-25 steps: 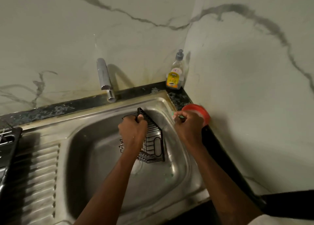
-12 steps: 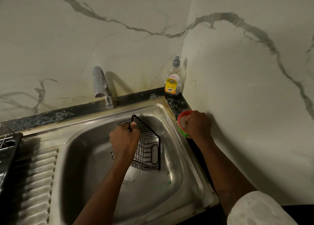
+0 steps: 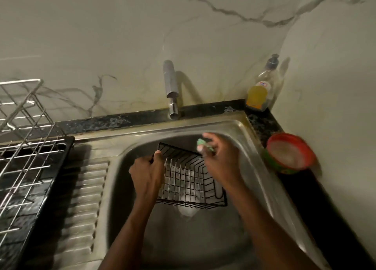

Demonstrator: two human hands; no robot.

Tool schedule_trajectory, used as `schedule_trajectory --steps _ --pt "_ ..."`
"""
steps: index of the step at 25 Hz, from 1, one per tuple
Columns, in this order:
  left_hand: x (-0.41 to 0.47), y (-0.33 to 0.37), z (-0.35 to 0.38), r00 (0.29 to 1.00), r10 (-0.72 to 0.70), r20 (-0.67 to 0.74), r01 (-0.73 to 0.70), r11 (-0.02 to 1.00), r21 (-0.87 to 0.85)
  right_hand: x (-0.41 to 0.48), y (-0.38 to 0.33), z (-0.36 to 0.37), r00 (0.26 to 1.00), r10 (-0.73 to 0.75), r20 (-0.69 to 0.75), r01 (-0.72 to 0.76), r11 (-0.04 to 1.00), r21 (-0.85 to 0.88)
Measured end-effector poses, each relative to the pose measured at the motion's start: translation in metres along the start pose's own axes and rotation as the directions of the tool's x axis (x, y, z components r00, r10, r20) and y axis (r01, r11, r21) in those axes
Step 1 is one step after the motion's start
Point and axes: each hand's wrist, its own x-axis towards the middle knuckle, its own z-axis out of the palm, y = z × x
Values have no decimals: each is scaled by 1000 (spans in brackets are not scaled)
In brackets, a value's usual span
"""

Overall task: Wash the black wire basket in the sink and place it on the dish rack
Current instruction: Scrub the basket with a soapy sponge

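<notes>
We hold the black wire basket [image 3: 183,178] inside the sink [image 3: 203,126], low in the basin and over the drain. Our left hand [image 3: 148,174] grips its left rim, fingers curled round the wire and the thumb lying on top. Half a second ago our right hand was out on the counter at the red-rimmed tub [image 3: 289,153]. Now the right hand [image 3: 221,161] has come back across the basin and hangs over the far right corner of the basket, its fingertips pinching a small green scrubber [image 3: 203,144]. The hand is blurred, so we cannot tell whether the scrubber touches the wire. The tub sits alone on the dark counter [image 3: 264,123], just right of the sink, with pale paste inside. The basket has turned too: before, it stood more on edge against our left hand, and now its open side faces up toward us, so we look down through the grid of its floor. Our view has swung left as well, and the dish rack [image 3: 26,147] has come into sight beyond the ribbed drainboard [image 3: 81,198], well apart from the basket. The faucet [image 3: 171,86] stands at the back of the sink, and the soap bottle [image 3: 258,92] stays in the corner by the wall.
</notes>
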Motion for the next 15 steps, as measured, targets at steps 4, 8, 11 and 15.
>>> schedule_trajectory --steps 4,8,11,15 --pt "7 -27 -8 996 -94 -8 94 995 -29 -3 -12 112 967 -153 204 159 987 -12" --pt "8 -47 -4 989 -147 0 147 987 -73 -3 -10 155 912 -310 271 337 940 -60" --pt "12 -45 -2 981 -194 -4 192 974 -118 2 14 151 907 -332 257 391 892 -226" --pt "13 -41 -3 962 -274 -4 270 949 -160 16 43 119 977 -182 109 211 873 -439"
